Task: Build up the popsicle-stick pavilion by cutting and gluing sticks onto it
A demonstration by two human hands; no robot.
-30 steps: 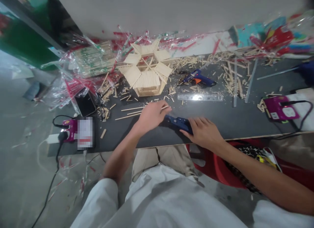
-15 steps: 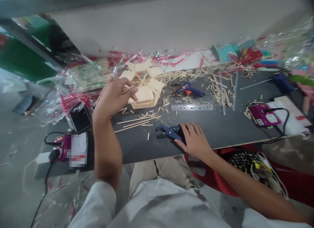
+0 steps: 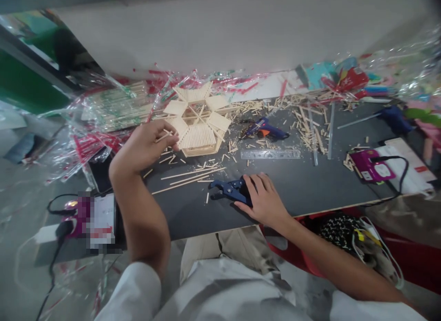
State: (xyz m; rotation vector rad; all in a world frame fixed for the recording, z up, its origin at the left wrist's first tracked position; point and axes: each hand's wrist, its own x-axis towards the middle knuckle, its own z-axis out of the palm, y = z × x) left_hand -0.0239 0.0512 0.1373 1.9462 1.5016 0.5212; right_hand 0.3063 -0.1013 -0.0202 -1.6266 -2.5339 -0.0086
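My left hand (image 3: pixel 148 140) is closed in a pinch on a short wooden stick (image 3: pixel 163 136), just left of a six-sided model made of wooden sticks (image 3: pixel 197 136). The model has flared panels around an opening crossed by sticks. Lower on the dark table, my right hand (image 3: pixel 263 199) is wrapped over the handles of a blue hand cutter (image 3: pixel 231 190). Its jaws point left and stand apart, with nothing between them. A few long wooden sticks (image 3: pixel 188 177) lie between the model and the cutter, and a short cut piece (image 3: pixel 207 197) lies by the jaws.
Behind the cutter lie a clear ruler (image 3: pixel 270 154) and a blue glue gun (image 3: pixel 267 128). Short stick offcuts (image 3: pixel 312 132) and clear glue sticks (image 3: pixel 331 132) are scattered right. Plastic-wrapped sticks (image 3: pixel 117 107) are at the back left. Purple power boxes (image 3: pixel 374 165) with cords sit at both sides.
My left hand has drawn back left and slightly down from the model, the short stick still in its fingers. My right hand and the cutter have shifted slightly left.
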